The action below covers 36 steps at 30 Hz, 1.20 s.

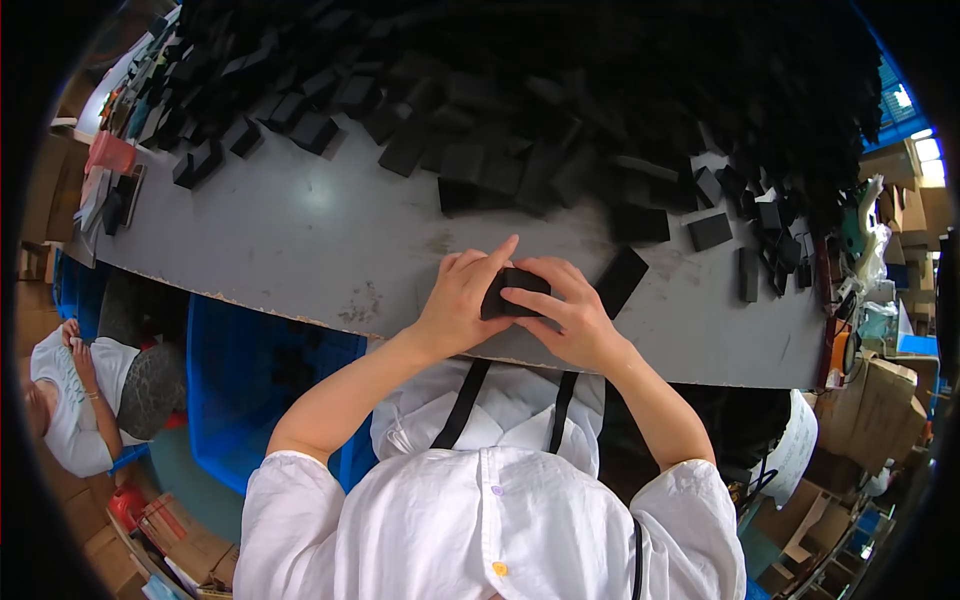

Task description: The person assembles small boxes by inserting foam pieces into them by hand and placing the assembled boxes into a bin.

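Observation:
Both hands meet over the grey table, near its front edge, around one black block. My left hand grips the block's left side, its index finger raised above it. My right hand holds the right side, with fingers bent across the front and top. Fingers hide part of the block. Just right of my right hand, another black block lies tilted on the tabletop.
A large pile of black blocks covers the back of the table. Loose blocks lie at the right. A blue bin stands below the front edge. Another person sits at the far left. Cardboard boxes are at the right.

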{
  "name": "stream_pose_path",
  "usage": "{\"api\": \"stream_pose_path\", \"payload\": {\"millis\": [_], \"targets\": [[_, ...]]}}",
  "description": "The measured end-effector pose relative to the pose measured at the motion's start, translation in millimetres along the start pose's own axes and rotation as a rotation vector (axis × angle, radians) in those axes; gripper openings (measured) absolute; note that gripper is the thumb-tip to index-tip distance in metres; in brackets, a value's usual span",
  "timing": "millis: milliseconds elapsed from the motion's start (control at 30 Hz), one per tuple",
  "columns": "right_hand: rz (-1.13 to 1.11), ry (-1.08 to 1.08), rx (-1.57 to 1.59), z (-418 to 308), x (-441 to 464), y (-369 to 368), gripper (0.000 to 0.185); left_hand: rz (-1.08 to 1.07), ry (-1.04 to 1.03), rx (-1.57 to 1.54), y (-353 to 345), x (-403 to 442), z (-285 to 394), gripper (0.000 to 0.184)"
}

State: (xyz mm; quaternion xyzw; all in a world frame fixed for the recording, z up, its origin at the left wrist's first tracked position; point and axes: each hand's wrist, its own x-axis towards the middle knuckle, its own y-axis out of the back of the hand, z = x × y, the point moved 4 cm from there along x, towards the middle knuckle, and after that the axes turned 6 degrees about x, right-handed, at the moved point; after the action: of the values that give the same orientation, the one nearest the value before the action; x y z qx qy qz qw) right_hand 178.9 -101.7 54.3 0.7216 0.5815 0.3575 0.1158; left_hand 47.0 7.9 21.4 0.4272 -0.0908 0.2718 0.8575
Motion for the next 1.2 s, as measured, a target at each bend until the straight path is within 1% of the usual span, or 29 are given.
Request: {"api": "stream_pose_path", "payload": {"millis": [33,100,133,267,333,400,433,467,500,533,567,600,633,667,700,733,767,800,833,867,900,933,1000,1033,1067,1100,1133,1167,1200], "targets": [[-0.014,0.048,-0.012,-2,1,-3,0.047,0.002,0.004,0.002,0,0,0,0.094],[-0.033,0.048,-0.045,-2,1,-1,0.046,-0.014,-0.02,0.013,1,0,0,0.093],[-0.05,0.047,-0.081,-2,0,-1,0.045,-0.013,-0.018,0.012,1,0,0,0.093],[-0.071,-0.012,-0.048,1,-4,-8,0.045,-0.003,-0.034,0.027,0,3,1,0.09],[-0.01,0.052,-0.211,1,-8,-11,0.04,0.02,-0.025,0.027,-1,4,2,0.088],[-0.061,0.055,-0.222,-9,-9,-1,0.039,-0.068,-0.142,0.058,0,2,-3,0.084],[-0.102,0.056,-0.225,-12,-8,4,0.038,-0.308,-0.079,0.054,18,8,-9,0.082],[-0.054,0.061,-0.269,-7,-15,17,0.036,-0.552,-0.012,0.05,53,13,-12,0.081],[-0.014,0.06,-0.303,2,-29,35,0.034,-0.625,0.021,0.099,104,13,-19,0.079],[0.176,-0.001,-0.377,15,-41,55,0.034,-0.7,0.066,0.144,138,9,-22,0.077],[0.249,-0.127,-0.507,20,-41,73,0.035,-0.702,0.074,0.145,140,9,-16,0.077],[0.254,-0.275,-0.599,31,-46,79,0.037,-0.553,0.078,0.249,144,11,-6,0.076],[0.263,-0.339,-0.521,38,-51,76,0.038,-0.4,0.078,0.352,145,14,6,0.075],[0.275,-0.386,-0.443,44,-48,72,0.039,-0.384,0.001,0.292,117,13,17,0.073],[0.288,-0.417,-0.401,44,-41,64,0.041,-0.357,-0.072,0.243,74,11,22,0.072],[0.292,-0.449,-0.353,39,-35,51,0.042,-0.336,-0.145,0.12,35,9,29,0.07],[0.343,-0.506,-0.244,32,-25,41,0.037,-0.34,-0.226,0.149,3,8,36,0.067],[0.329,-0.481,-0.228,33,-20,36,0.037,-0.385,-0.233,0.192,-25,9,37,0.067],[0.337,-0.536,-0.226,39,-22,36,0.032,-0.39,-0.203,0.236,-47,5,31,0.068],[0.351,-0.59,-0.227,44,-23,38,0.028,-0.378,-0.188,0.252,-52,3,30,0.068],[0.405,-0.58,-0.249,45,-23,44,0.022,-0.365,-0.213,0.291,-55,1,30,0.068],[0.416,-0.593,-0.249,53,-27,49,0.023,-0.359,-0.24,0.329,-51,0,31,0.068],[0.61,-0.658,-0.076,67,-38,58,0.023,-0.356,-0.224,0.292,-37,2,28,0.066],[0.605,-0.639,-0.073,59,-34,58,0.023,-0.197,-0.183,0.178,-15,11,19,0.063],[0.576,-0.56,-0.059,42,-29,56,0.023,-0.041,-0.149,0.062,11,21,7,0.06],[0.552,-0.489,-0.047,27,-30,51,0.024,0.168,-0.109,0.114,49,36,-14,0.05],[0.444,-0.483,-0.033,20,-35,43,0.026,0.332,-0.043,0.233,77,47,-49,0.043],[0.381,-0.451,0.06,9,-36,32,0.028,0.463,0.07,0.407,104,55,-86,0.038],[0.266,-0.442,0.095,-2,-33,21,0.029,0.467,0.187,0.587,130,63,-121,0.041]]}}
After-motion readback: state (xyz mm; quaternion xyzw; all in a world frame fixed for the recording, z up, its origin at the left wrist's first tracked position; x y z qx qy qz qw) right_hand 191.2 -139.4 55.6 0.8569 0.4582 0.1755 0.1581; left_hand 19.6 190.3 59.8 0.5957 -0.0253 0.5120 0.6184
